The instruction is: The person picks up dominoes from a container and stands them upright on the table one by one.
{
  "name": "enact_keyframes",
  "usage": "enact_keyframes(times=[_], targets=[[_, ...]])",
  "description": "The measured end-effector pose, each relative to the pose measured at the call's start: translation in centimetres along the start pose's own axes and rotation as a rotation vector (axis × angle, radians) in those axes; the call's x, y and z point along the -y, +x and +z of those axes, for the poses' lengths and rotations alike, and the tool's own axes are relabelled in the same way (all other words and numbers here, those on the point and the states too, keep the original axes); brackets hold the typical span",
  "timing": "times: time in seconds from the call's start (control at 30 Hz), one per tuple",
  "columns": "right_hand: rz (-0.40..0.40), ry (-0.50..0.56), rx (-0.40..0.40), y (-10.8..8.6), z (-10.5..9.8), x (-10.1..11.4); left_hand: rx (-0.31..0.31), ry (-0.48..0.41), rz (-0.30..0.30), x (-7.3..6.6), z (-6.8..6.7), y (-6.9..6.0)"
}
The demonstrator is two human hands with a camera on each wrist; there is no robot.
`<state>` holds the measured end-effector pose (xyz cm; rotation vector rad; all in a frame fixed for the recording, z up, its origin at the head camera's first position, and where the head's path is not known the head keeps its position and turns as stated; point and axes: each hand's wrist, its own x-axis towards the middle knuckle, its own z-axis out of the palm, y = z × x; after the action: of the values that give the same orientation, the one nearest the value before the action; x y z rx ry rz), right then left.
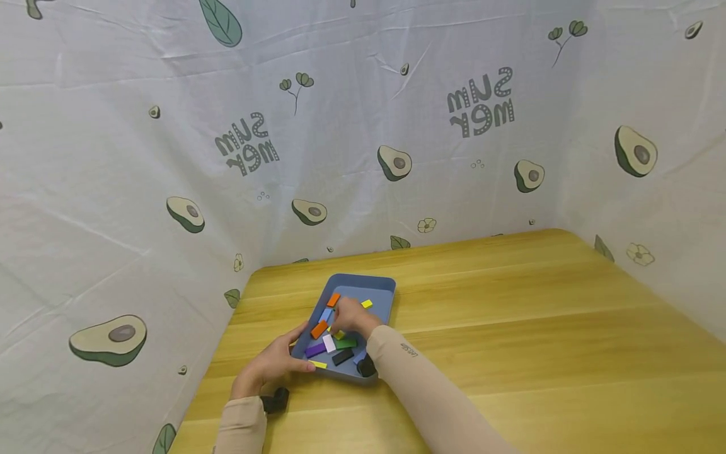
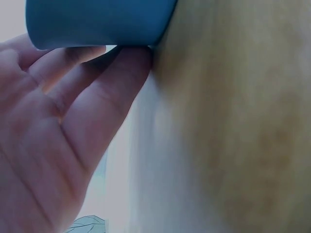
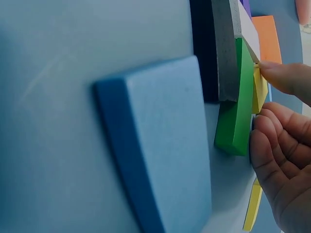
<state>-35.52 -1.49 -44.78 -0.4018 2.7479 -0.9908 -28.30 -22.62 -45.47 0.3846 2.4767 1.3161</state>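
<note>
A blue-grey tray (image 1: 381, 304) holds several small coloured blocks. My left hand (image 1: 275, 360) grips its near left corner, thumb along the near side and fingers at the left side. The left wrist view shows that hand (image 2: 63, 111) against the outside of the tray wall (image 2: 102, 24). Inside the tray, my right hand (image 1: 353, 316) reaches down with curled fingers. In the right wrist view its thumb and fingers (image 3: 286, 131) pinch a yellow block (image 3: 260, 90) beside a green block (image 3: 235, 116). The far side of that block is hidden.
Around them lie an orange block (image 1: 319, 330), a purple block (image 1: 315, 350), a white block (image 1: 329, 343), a black block (image 1: 343, 357) and a large-looking blue block (image 3: 165, 131). The tray rests on a wooden table (image 1: 510, 328); a patterned curtain (image 1: 340, 126) hangs behind.
</note>
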Motion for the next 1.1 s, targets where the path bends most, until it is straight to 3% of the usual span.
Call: enact_keyframes(times=[0.73, 1.1], targets=[[-0.015, -0.043, -0.011, -0.29, -0.01, -0.07, 0.012, 0.004, 0.006, -0.2, 0.24, -0.05], [-0.06, 0.019, 0.001, -0.42, -0.34, -0.62, 0.011, -0.001, 0.004, -0.24, 0.34, -0.02]])
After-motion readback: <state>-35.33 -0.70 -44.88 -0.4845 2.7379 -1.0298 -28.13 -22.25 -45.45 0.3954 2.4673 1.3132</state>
